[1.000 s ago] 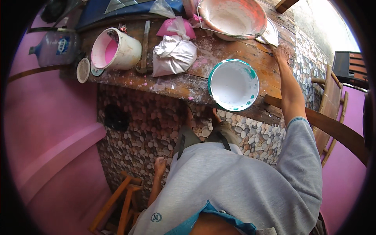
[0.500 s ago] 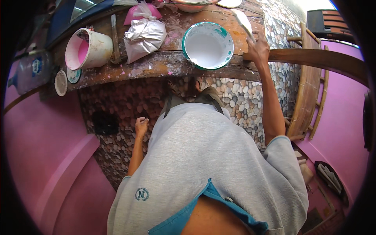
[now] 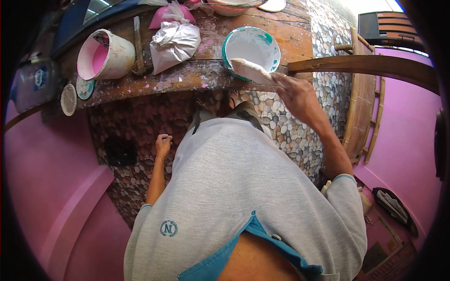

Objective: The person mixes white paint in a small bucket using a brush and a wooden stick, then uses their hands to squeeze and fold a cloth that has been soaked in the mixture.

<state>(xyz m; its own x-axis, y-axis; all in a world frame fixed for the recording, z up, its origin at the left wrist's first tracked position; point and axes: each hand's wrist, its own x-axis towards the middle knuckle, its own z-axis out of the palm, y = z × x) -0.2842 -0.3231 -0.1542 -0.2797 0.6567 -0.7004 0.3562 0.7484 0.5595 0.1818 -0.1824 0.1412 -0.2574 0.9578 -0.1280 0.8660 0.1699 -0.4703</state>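
My right hand (image 3: 296, 96) is closed round the handle end of a paddle-shaped tool (image 3: 252, 71) thickly coated in white. The tool points left, its broad end above the near rim of a green-and-white bucket (image 3: 251, 41). White material covers the inside of that bucket, which stands at the front of a paint-spotted wooden table (image 3: 187, 80). Down beside my left hip hangs my left hand (image 3: 163, 144), fingers loosely curled, with nothing visible in it.
A white bucket (image 3: 119, 55) with pink inside leans on the table's left, beside a hammer-like tool (image 3: 138, 44) and a tied white plastic bag (image 3: 176, 44). A curved wooden beam (image 3: 361, 64) extends from the table's right. Beyond stands a bamboo bench (image 3: 357, 103); a water jug (image 3: 35, 82) sits left.
My right hand has come nearer and slightly left, swinging the white-coated tool from beyond the bucket's right side to over its near rim. My left hand still hangs low.
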